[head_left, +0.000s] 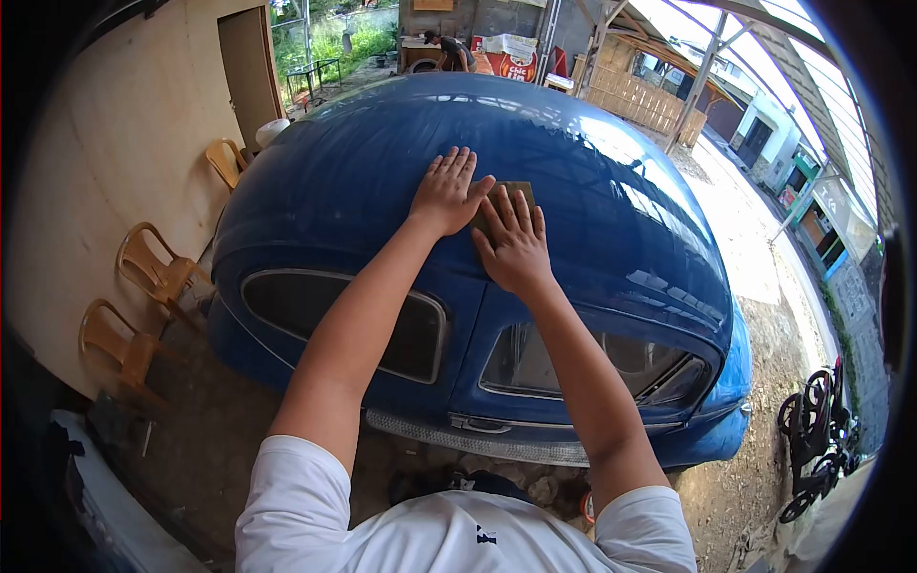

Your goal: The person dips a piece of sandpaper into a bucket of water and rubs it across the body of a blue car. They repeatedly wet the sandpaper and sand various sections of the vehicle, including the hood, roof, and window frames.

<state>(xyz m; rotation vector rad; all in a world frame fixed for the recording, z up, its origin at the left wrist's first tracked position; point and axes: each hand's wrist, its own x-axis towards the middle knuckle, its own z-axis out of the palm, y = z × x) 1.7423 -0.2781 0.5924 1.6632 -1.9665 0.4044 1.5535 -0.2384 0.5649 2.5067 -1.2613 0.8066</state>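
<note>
Both arms reach forward over the roof of a blue car (363,143). My left hand (447,196) lies on the roof, its fingers stretched out and its thumb pointing toward the other hand. Just to its right, my right hand (516,244) is flat with spread fingers on a brownish-green sheet (521,191). Part of that sheet shows between the two hands and past the right fingertips; the rest is hidden under the hand. Dull streaks mark the paint left of the hands, and bright reflections show on the right.
Brown plastic chairs (158,267) stand along the wall at left. Beyond the car a person (451,53) bends over near a red and white sack (511,62). A bicycle or motorbike (817,430) is at lower right. Side windows (544,363) lie below my forearms.
</note>
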